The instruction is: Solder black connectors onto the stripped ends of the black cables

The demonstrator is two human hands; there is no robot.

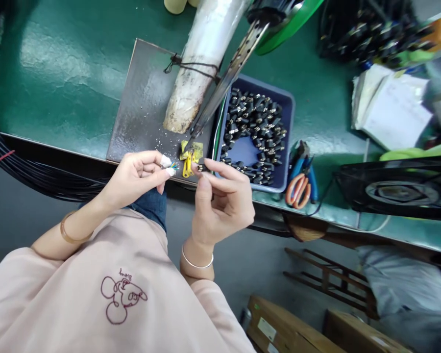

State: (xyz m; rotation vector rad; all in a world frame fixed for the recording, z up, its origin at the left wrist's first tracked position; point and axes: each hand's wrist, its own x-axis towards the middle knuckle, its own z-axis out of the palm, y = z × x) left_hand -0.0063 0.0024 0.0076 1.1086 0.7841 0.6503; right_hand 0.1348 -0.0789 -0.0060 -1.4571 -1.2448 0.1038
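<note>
Between the taped thumb and forefinger of my left hand (139, 174) are thin coloured wires (174, 166), their ends pointing right. My right hand (224, 198) pinches a small black connector (201, 167) at its fingertips, a short gap from the wires. Just behind the fingers, a yellow clamp-like holder (188, 164) sits at the front edge of a dark board (139, 93). Above it is the tip of a soldering iron (196, 130), its perforated metal barrel slanting up to the right. White tape covers my left thumb and finger tips.
A blue bin (288, 132) of black connectors stands right of the board. Beside it lie pliers with orange handles (297, 190) and blue ones. A wrapped white tube (206, 54) rests over the board. Black cable (33, 166) coils at left; papers (393, 108) lie at right.
</note>
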